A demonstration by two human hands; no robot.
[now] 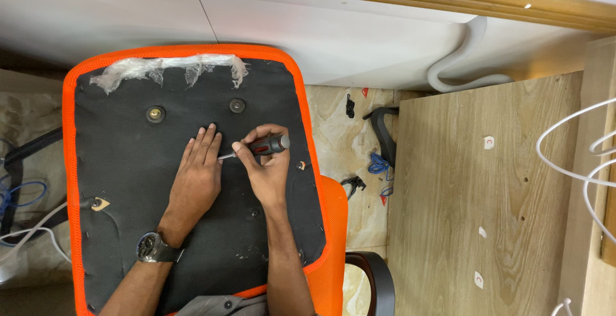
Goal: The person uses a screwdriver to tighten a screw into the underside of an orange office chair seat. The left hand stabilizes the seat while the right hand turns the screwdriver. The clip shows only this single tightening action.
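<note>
Marbled beige floor [340,107] with blue cable coil [380,162], black clips [351,184] and small red bits [365,91].

A light wooden panel [487,187] stands at the right, with white wire loops [577,162] beside it. A white hose [459,66] curls far right; blue cable [380,163] lies on the floor [337,123].

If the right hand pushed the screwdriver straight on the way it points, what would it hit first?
Probably the left hand: the screwdriver in the right hand points left, its tip by those fingers.
</note>
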